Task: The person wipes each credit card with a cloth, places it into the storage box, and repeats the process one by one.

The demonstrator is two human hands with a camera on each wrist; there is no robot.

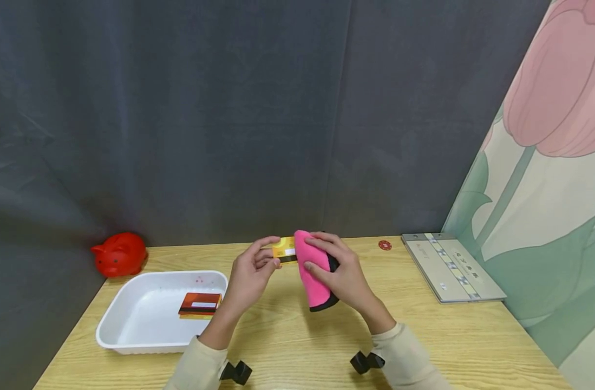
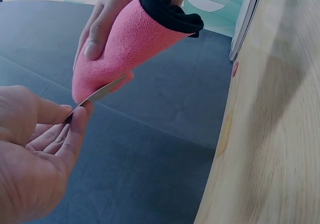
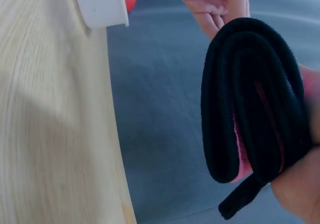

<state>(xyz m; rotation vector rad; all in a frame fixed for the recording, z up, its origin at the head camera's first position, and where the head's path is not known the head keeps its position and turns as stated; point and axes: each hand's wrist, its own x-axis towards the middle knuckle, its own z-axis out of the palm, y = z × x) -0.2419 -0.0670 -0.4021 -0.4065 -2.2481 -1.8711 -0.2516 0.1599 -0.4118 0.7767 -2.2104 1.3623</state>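
Above the table, my left hand [image 1: 250, 274] pinches a yellow card [image 1: 284, 250] with a dark stripe between thumb and fingers. My right hand [image 1: 342, 271] grips a folded pink cloth [image 1: 311, 273] with black edging. Seen from the left wrist, the card [image 2: 106, 89] is edge-on and its far part lies against the pink cloth [image 2: 131, 41]; the left hand [image 2: 42, 149] holds its near end. In the right wrist view the cloth's black edge [image 3: 220, 103] shows several folded layers, with the right hand [image 3: 302, 184] at its side.
At left on the wooden table [image 1: 287, 336] stands a white tray [image 1: 141, 309] with a small stack of red and yellow cards [image 1: 200, 304]. Behind it sits a red piggy bank [image 1: 120, 254]. A red chip [image 1: 385, 245] and a grey album [image 1: 453, 266] lie at right.
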